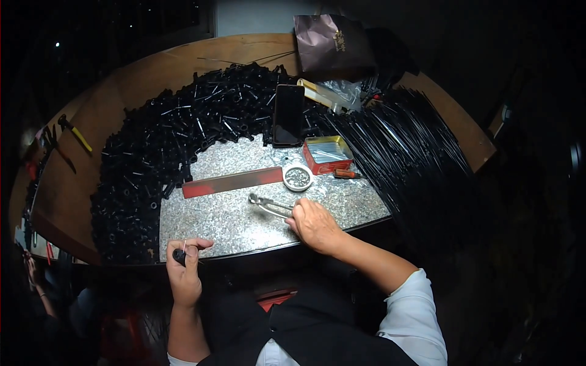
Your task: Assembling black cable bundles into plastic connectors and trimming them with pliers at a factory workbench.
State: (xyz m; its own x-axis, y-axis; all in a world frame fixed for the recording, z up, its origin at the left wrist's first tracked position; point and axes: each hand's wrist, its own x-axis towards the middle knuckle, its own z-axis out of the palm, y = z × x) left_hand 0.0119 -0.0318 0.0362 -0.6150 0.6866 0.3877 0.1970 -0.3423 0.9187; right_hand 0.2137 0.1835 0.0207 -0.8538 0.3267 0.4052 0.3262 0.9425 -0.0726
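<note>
Near the front edge of the grey speckled worktop (pixel 217 219), my left hand (pixel 185 277) is closed around a small black tubular part (pixel 179 257). A thin metal wire or pin sticks up beside its fingers. My right hand (pixel 316 227) grips the handles of metal pincers (pixel 268 203), whose head points left over the worktop. Just beyond the pincers lie a long red bar (pixel 235 182) and a round white dish (pixel 298 188) holding small metal bits. The two hands are apart.
A large heap of black tubular parts (pixel 177 122) curves round the left and back. A phone (pixel 288 116) stands behind the red tin (pixel 311 163) of thin rods. Long black rods (pixel 403 137) lie right, near an orange-handled tool (pixel 346 174). A paper bag (pixel 332 46) stands at the back.
</note>
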